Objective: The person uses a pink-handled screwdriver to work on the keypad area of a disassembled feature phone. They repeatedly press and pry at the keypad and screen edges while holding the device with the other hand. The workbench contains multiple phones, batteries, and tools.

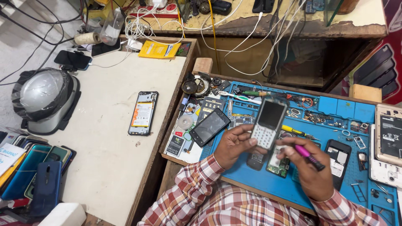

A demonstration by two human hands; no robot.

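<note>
Left of frame: a backless phone [143,113] lies on the white table [104,159]. Centre: left hand [233,147] fingers pinch a keypad phone front [268,124] – glossy screen, white keys. Its circuit board [279,162] lies bare on the blue mat [335,109], so prob. mid-job. Right hand [310,171] fist-closed on a pink-handled screwdriver [308,155].

Blue work mat [335,109] strewn with phone parts; white table [104,138] bearing an opened phone [143,113].
</note>
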